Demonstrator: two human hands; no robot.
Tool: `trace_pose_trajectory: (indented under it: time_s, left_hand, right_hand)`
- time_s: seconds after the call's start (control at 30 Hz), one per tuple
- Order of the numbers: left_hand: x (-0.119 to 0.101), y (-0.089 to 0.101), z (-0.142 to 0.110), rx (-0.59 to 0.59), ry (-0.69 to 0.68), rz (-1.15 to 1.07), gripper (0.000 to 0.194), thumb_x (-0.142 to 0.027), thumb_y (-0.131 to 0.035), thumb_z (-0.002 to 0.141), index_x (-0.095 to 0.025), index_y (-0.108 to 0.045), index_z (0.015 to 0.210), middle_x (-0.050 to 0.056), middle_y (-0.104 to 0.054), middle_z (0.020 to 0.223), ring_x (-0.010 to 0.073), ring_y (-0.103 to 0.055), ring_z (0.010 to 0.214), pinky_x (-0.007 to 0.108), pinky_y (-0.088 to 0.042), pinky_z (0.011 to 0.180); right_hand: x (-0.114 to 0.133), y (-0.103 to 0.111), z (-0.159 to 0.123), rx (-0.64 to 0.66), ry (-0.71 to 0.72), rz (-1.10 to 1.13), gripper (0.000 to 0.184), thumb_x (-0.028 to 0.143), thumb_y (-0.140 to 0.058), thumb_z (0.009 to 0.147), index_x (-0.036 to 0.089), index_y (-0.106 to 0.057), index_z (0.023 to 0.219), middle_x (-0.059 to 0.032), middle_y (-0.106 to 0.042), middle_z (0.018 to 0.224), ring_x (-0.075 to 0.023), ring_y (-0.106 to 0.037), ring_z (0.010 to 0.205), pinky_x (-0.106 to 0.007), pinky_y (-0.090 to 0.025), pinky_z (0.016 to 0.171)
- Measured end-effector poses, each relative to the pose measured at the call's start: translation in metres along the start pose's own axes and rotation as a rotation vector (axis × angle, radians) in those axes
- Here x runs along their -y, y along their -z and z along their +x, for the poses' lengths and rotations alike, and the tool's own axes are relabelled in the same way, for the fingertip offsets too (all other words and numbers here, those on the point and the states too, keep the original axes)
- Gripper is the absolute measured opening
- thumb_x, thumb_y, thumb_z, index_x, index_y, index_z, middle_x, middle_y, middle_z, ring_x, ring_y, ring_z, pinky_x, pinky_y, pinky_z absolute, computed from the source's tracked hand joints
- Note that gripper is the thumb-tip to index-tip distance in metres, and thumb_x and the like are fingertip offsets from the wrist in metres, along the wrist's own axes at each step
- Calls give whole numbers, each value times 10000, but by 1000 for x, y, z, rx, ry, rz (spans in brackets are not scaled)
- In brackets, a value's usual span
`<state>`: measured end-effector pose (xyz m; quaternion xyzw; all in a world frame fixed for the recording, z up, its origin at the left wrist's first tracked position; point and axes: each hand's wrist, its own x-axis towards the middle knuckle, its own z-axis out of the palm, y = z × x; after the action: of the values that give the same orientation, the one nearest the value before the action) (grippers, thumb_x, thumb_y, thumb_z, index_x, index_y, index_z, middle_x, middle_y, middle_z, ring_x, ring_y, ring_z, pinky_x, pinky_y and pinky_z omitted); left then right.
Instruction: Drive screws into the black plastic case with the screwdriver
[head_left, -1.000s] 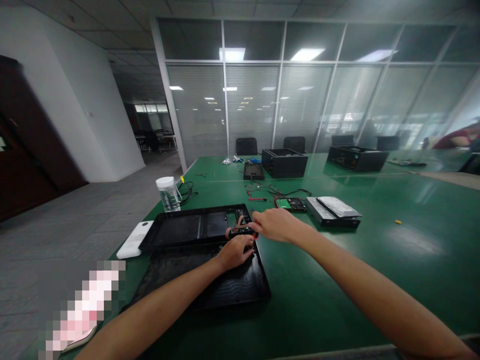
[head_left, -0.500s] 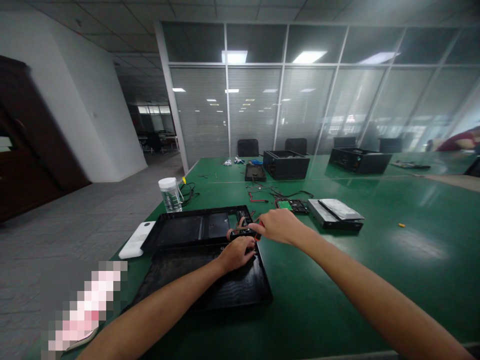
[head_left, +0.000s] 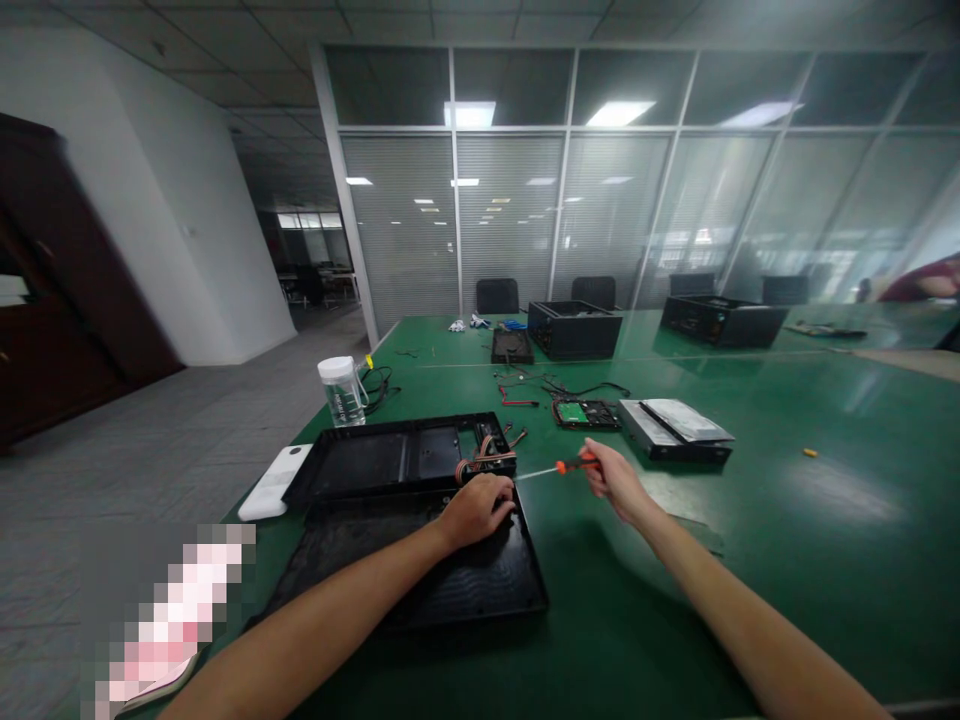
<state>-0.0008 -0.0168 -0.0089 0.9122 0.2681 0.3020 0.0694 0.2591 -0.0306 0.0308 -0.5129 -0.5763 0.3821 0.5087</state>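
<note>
My right hand [head_left: 616, 478] is closed round the handle of a red-and-black screwdriver [head_left: 574, 465]. Its thin shaft points left, with the tip at the near right corner of a shallow black computer casing panel [head_left: 375, 455]. At that panel's right end sit striped ribbon wires [head_left: 487, 456]. My left hand [head_left: 478, 508] is closed at the panel's near edge, fingers curled there and partly hidden. Under the left hand and forearm lies a second black panel [head_left: 450, 575], nearer to me.
Beyond the hands lie a hard drive [head_left: 583, 413], a silver-and-black disc drive [head_left: 675, 430] and loose cables [head_left: 517, 398]. A water bottle [head_left: 342, 390] and a white object [head_left: 275, 483] stand left. Two black computer cases [head_left: 574, 328] are farther back. A small yellow piece [head_left: 810, 453] lies right.
My right hand has drawn back to the right and turned, bringing the screwdriver's shaft into plain sight. The left hand has stayed at the panel's edge.
</note>
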Motion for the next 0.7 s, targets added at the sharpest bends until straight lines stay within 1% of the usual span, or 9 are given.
trace_pose_trajectory:
  time_s: [0.07, 0.17, 0.27, 0.4, 0.5, 0.57, 0.63, 0.67, 0.7]
  left_hand:
    - [-1, 2, 1, 29, -73, 39, 114, -216, -498, 845, -163, -529, 941, 54, -609, 877, 180, -550, 852, 329, -424, 821]
    - [-1, 2, 2, 97, -211, 79, 106, -215, -488, 839, -171, -569, 894, 53, -607, 832, 171, -553, 834, 322, -410, 821]
    - [0, 1, 3, 123, -246, 101, 114, -225, -507, 818, -183, -605, 856, 57, -600, 823, 165, -556, 816, 308, -415, 790]
    - [-5, 4, 2, 111, -263, 112, 168, -287, -530, 793, -178, -612, 892, 70, -599, 822, 188, -549, 848, 323, -418, 786]
    - [-13, 12, 6, 136, -348, 175, 209, -311, -505, 803, -174, -589, 937, 87, -601, 850, 214, -536, 883, 349, -410, 803]
    - [-17, 22, 13, 190, -421, 235, 185, -306, -482, 819, -182, -580, 917, 89, -597, 858, 217, -536, 873, 355, -406, 805]
    - [-16, 36, 22, 216, -395, 292, 168, -311, -472, 829, -183, -576, 865, 87, -591, 838, 213, -543, 843, 349, -408, 794]
    - [-12, 45, 26, 214, -330, 321, 171, -316, -472, 832, -179, -574, 839, 86, -589, 825, 211, -547, 829, 343, -411, 785]
    - [-7, 54, 29, 208, -236, 351, 180, -322, -473, 834, -174, -573, 819, 85, -590, 813, 210, -552, 817, 334, -415, 774]
  right_hand:
    - [-27, 9, 3, -89, -152, 329, 373, 519, -356, 834, 213, -384, 621, 103, -257, 428, -66, -218, 316, -189, -237, 322]
    - [-42, 12, 5, -207, -185, 587, 277, 449, -463, 815, 202, -444, 691, 63, -446, 529, -52, -324, 351, -178, -340, 343]
    - [-36, 4, 6, -222, -120, 656, 201, 387, -575, 764, 205, -516, 827, 12, -576, 737, -70, -478, 479, -202, -447, 430]
    - [-20, -9, 0, -129, -30, 616, 264, 295, -683, 654, 208, -517, 840, 22, -552, 783, -94, -538, 605, -229, -475, 534]
    - [3, -19, -17, -37, 62, 449, 208, 261, -644, 669, 199, -457, 736, 48, -492, 716, -62, -451, 495, -208, -407, 463]
    - [24, -30, -40, 109, 150, 215, 138, 260, -579, 728, 195, -457, 725, 40, -503, 715, -65, -441, 476, -213, -389, 453]
    - [42, -43, -74, 329, 309, -146, 62, 252, -523, 789, 191, -526, 776, 3, -568, 772, -121, -548, 651, -252, -446, 600]
    - [47, -50, -92, 430, 411, -348, 95, 246, -512, 804, 202, -563, 872, -17, -603, 867, -154, -575, 774, -279, -454, 689]
    - [49, -57, -110, 491, 499, -535, 239, 239, -518, 804, 225, -547, 1040, -40, -600, 1031, -182, -575, 882, -297, -451, 744]
